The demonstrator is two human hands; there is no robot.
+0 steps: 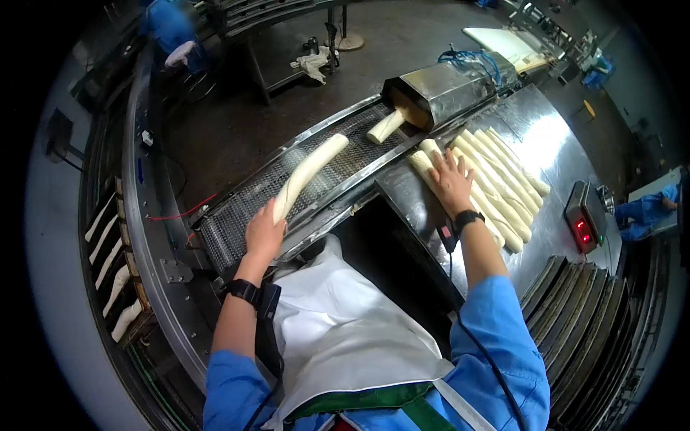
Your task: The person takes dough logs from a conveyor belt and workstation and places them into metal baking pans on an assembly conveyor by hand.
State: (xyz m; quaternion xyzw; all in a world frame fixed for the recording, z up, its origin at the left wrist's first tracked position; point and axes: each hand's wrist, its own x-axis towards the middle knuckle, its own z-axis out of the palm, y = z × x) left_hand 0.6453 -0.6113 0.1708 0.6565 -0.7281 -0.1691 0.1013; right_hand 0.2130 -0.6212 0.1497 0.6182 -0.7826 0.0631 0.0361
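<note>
A long pale dough roll (310,172) lies slantwise over the mesh conveyor belt (223,226). My left hand (266,233) is closed round its near end, the fingertips partly hidden. On the metal table to the right, several dough rolls (499,183) lie side by side in a row. My right hand (453,181) rests on the rolls at the left of this row, its fingers spread. Another short length of dough (386,127) sticks out of the metal housing (449,86) at the belt's far end.
A scale with red digits (583,219) stands at the table's right edge. Several stacked dark trays (575,302) are below it. At the left, more dough rolls (108,266) lie in racked trays beside a metal rail (136,187). People in blue (172,29) are farther off.
</note>
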